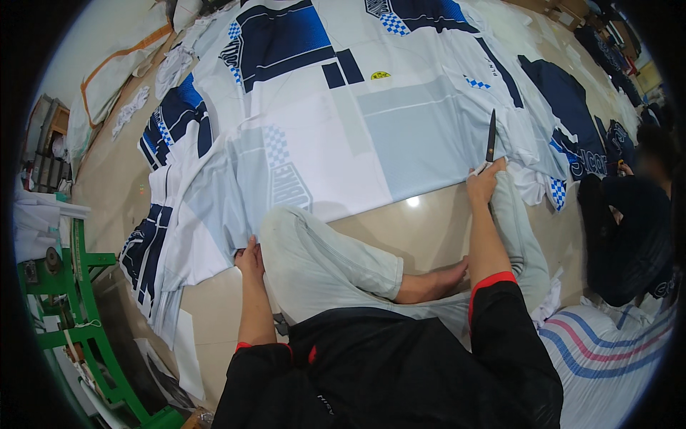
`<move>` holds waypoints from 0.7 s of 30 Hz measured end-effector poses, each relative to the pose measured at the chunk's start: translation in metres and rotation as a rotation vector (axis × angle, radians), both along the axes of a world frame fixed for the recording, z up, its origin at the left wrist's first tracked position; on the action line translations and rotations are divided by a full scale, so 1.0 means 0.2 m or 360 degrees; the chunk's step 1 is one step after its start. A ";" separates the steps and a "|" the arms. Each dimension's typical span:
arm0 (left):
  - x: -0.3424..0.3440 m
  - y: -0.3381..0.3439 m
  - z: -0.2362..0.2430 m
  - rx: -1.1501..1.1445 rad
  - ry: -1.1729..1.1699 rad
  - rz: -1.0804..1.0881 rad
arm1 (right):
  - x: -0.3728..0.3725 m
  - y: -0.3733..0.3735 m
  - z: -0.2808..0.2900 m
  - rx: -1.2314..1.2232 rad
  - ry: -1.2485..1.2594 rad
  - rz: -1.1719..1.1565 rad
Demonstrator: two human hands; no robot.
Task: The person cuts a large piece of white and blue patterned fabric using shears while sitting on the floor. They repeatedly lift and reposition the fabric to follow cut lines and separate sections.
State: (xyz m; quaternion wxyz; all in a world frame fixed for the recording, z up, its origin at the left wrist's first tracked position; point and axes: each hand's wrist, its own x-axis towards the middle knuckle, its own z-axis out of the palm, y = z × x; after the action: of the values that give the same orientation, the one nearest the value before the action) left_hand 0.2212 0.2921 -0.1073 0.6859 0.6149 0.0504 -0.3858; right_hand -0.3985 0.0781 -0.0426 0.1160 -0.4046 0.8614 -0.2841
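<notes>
Spread over the floor before me lies a large white and pale grey printed fabric (321,157) with navy blocks and blue checks. At its near left edge, my left hand (249,259) is closed, its fingers pinching the border beside my bent knee. My right hand (484,184) is closed around a pair of dark scissors (491,139) at the near right corner of the cloth. The blades point away from me and look closed, above the fabric. Whether the right fingers also grip the cloth I cannot tell; the scissor handles are mostly hidden.
A green metal frame (82,300) stands at the left. Navy printed cloth pieces (564,107) lie to the right, near another person (632,222) seated on the floor. A striped white sack (607,350) bulges at the lower right. White paper (187,350) lies at the lower left.
</notes>
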 end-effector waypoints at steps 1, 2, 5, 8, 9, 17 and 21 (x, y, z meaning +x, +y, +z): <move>0.00 0.00 -0.01 0.0030 -0.0023 -0.0026 | 0.00 0.00 0.00 0.0032 -0.0007 -0.0017; 0.01 0.00 -0.01 0.0059 -0.0030 -0.0049 | -0.01 0.00 0.00 0.0037 0.0002 0.0002; 0.02 0.02 -0.03 0.0074 -0.0029 -0.0113 | 0.00 0.00 0.01 0.0034 0.0038 -0.0001; 0.03 0.04 -0.05 0.0021 -0.0088 -0.0143 | 0.00 0.00 0.01 0.0002 0.0062 0.0002; 0.03 0.05 -0.06 -0.0015 -0.0057 -0.0125 | 0.01 0.01 0.01 -0.0014 0.0058 0.0018; 0.01 0.09 -0.04 0.0001 -0.0226 -0.0242 | 0.01 0.03 0.04 -0.0087 0.0078 0.0070; 0.01 0.10 -0.04 0.0018 -0.0138 -0.0189 | 0.01 0.02 0.04 -0.0063 0.0057 0.0095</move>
State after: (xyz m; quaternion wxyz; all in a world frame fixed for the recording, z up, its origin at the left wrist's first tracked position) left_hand 0.2230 0.3121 -0.1163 0.6599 0.6368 -0.0137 -0.3985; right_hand -0.3969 0.0827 -0.0354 0.1010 -0.4373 0.8452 -0.2903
